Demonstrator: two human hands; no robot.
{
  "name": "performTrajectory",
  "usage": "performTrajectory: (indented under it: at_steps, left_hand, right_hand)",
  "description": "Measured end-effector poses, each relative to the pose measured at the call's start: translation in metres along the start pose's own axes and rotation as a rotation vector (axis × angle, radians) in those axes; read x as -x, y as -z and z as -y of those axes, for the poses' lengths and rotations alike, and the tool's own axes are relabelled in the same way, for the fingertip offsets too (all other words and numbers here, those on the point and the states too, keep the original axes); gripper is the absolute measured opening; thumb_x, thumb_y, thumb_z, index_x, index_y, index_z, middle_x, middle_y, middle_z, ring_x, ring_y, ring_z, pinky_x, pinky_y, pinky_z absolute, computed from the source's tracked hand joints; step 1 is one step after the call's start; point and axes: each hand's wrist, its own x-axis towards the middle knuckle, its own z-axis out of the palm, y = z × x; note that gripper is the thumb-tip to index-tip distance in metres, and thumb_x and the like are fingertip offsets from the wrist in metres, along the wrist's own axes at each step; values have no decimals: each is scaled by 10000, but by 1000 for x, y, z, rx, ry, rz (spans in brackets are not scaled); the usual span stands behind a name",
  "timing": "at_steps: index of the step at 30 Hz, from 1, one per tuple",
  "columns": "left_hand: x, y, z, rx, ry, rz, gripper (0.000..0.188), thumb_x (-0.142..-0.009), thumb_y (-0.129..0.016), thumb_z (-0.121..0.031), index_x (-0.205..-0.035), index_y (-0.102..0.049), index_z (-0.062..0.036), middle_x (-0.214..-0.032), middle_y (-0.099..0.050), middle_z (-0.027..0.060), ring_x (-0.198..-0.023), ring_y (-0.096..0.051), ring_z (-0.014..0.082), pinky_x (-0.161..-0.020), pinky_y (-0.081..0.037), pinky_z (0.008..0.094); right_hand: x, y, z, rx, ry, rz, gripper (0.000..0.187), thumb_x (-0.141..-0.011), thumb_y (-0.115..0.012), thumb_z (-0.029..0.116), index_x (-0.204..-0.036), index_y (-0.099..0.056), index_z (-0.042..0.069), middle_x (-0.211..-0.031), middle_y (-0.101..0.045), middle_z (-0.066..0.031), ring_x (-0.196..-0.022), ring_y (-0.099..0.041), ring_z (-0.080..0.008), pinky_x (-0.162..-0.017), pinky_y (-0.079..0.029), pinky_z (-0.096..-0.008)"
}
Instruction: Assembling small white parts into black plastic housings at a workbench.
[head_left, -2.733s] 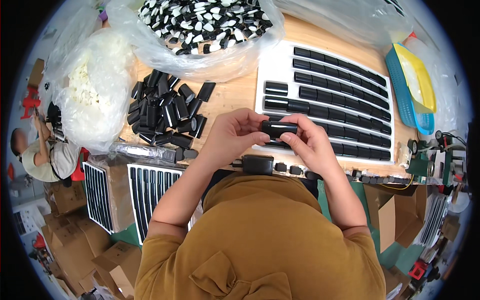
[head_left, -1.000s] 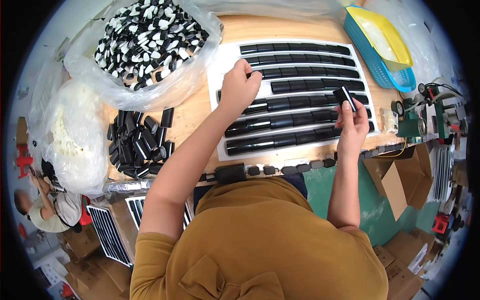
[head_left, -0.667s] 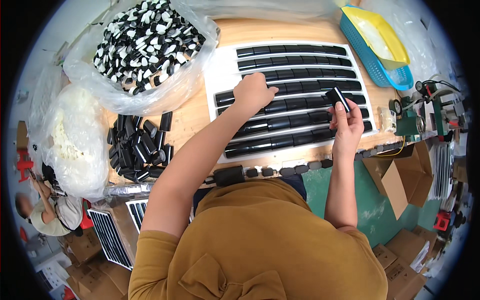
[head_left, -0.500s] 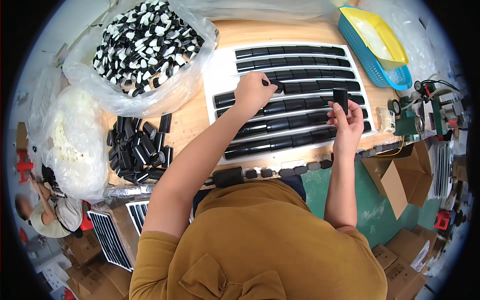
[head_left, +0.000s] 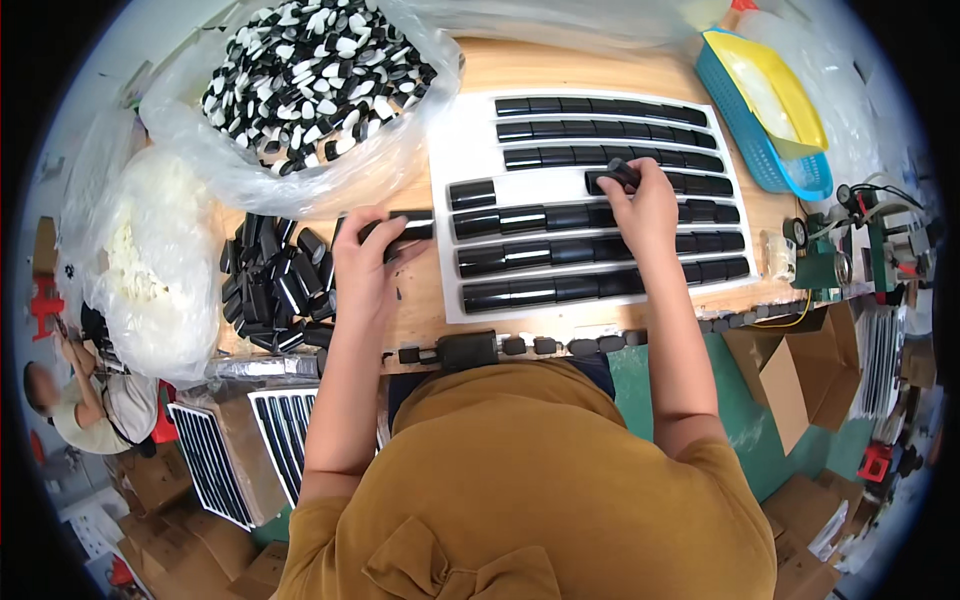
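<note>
A white sheet [head_left: 463, 140] on the wooden table carries several rows of glossy black plastic pieces, short and slightly curved. My right hand [head_left: 648, 212] pinches a black piece [head_left: 622, 172] over the fourth row from the far edge, by a white gap in that row. One lone black piece [head_left: 472, 194] sits at the gap's left end. Just left of the sheet, my left hand [head_left: 366, 268] is closed on another black piece [head_left: 411, 226], held roughly level. A loose pile of black pieces [head_left: 268, 285] lies beside that hand; the fingers partly hide both held pieces.
Behind the pile, a clear plastic bag [head_left: 330, 190] holds many black and white pieces. A whitish plastic bag [head_left: 150, 290] stands at left. Far right are a blue basket [head_left: 745, 130] with a yellow tray [head_left: 775, 90] and a green device [head_left: 820, 252]. A co-worker [head_left: 90, 395] sits far left.
My left hand has moved from the sheet to its left side and now grips a black piece. My right hand has carried its piece left and down to the fourth row.
</note>
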Motion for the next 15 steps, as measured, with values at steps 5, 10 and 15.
performTrajectory:
  at_steps: [5,10,15]
  left_hand:
    - [8,55,14,-498,-99,-70,245,-806,-589,48,-1021,-500,-29,-947,-558,92,-817,-637,190,-707,-604,351]
    - [23,59,15,-135,16,-26,222,-816,-533,71,-1026,-519,-2,-980,-585,125,-998,-649,317,-794,-595,393]
    - [28,53,13,195,136,148,260,-841,-509,52,-1099,-529,25,-1079,-621,251,-1052,-625,391,-857,-572,440]
  right_hand:
    - [-1,-13,31,303,5,42,405,-713,-806,258,-972,-582,42,-946,-651,-113,-846,-633,-306,-714,-505,-419]
    - [-5,-22,30,283,-44,21,362,-708,-786,201,-919,-527,61,-961,-639,-135,-843,-628,-342,-719,-502,-450]
    - [-6,-12,30,223,-20,-66,319,-720,-748,126,-906,-500,52,-800,-626,-165,-723,-614,-377,-664,-503,-438]
